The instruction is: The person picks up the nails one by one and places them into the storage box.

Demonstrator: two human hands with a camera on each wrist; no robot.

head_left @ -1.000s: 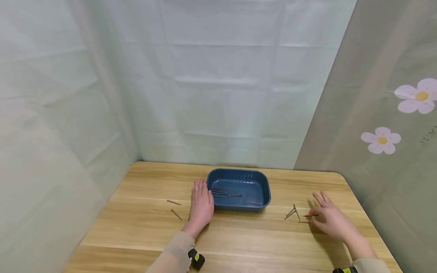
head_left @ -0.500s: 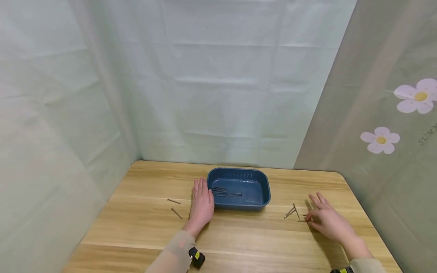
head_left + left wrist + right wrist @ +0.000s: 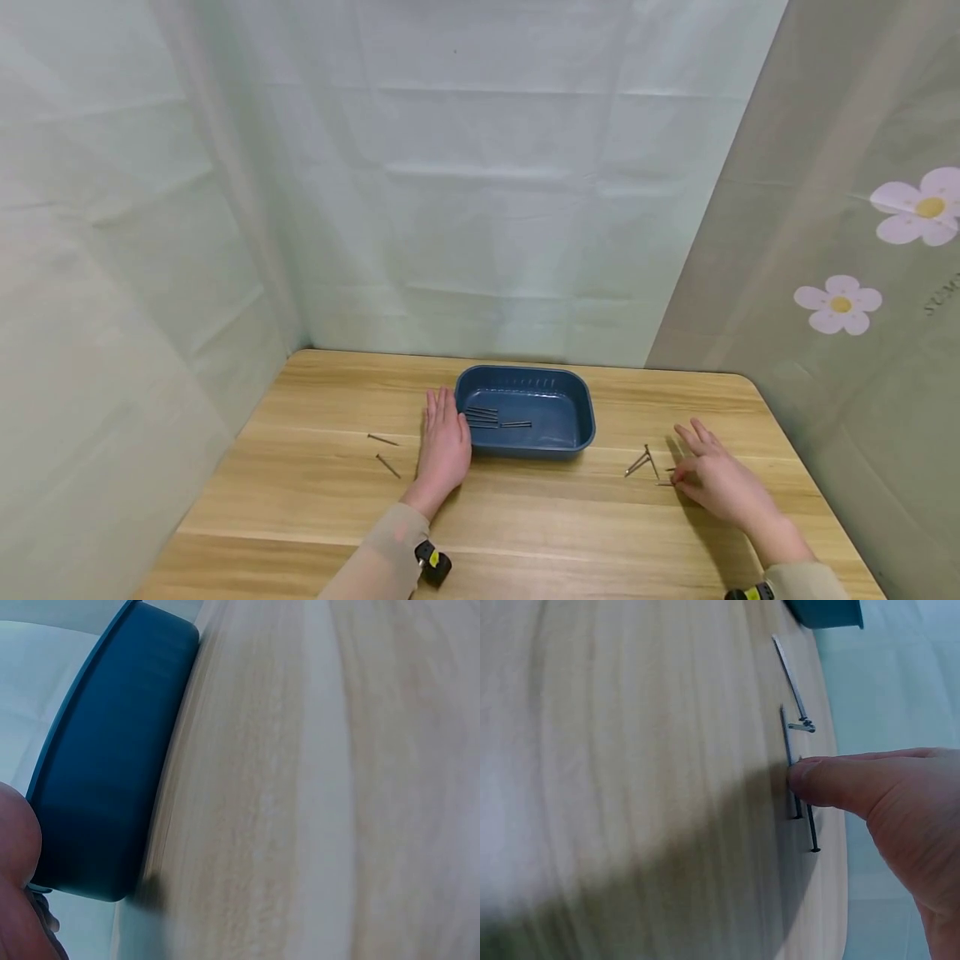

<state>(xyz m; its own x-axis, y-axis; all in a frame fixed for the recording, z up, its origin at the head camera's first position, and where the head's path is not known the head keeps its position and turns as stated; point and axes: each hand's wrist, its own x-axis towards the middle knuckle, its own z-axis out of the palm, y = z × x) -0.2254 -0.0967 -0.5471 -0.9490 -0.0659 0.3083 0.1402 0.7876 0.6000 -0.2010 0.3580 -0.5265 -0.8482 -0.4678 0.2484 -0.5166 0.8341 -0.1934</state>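
My left hand (image 3: 444,450) lies with straight fingers along the left side of a dark blue tray (image 3: 536,453), touching its wall. Several nails (image 3: 482,419) lie inside the tray, mostly toward its left end. At the right of the table, my right hand (image 3: 723,483) has thumb and index finger together at a nail (image 3: 786,735), pinching it close over the wood. Another nail (image 3: 813,829) lies right beside it, partly behind the thumb. The other fingers of this hand are spread out. A small group of crossed nails (image 3: 648,457) lies just left of the right hand.
Two loose nails, an upper one (image 3: 383,439) and a lower one (image 3: 388,467), lie left of my left hand. The wooden table (image 3: 540,533) ends at pale cloth walls (image 3: 480,233) behind and at both sides. A black wrist device (image 3: 432,564) sits on the left sleeve.
My right hand has shifted slightly left, its thumb and index finger coming together on the nail. The left hand and the tray have stayed in place.
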